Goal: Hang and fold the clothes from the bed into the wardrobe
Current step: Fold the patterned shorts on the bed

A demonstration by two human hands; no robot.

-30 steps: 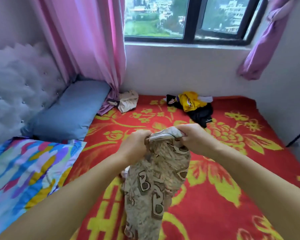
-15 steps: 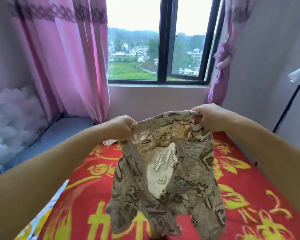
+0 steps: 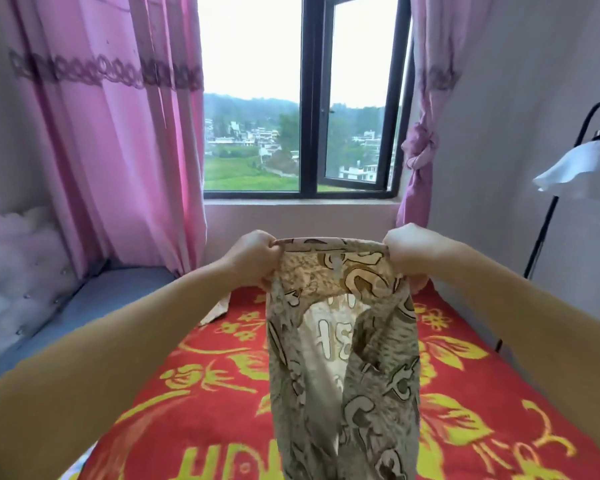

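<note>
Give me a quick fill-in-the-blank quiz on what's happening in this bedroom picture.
1. Both hands, left and right, grip the garment by its ___ edge.
2. The blanket is red with ___ flowers.
3. The curtains are ___.
4. A ___ stands at the right wall.

Missing: top; yellow; pink; lamp

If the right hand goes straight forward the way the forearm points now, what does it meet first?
Probably the wall under the window sill, or the knotted curtain; depth is unclear. The right hand grips the patterned garment.

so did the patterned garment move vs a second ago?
Yes. The patterned garment went up: its top edge was low over the red blanket, now it is near the window sill, stretched between left hand and right hand.
</note>
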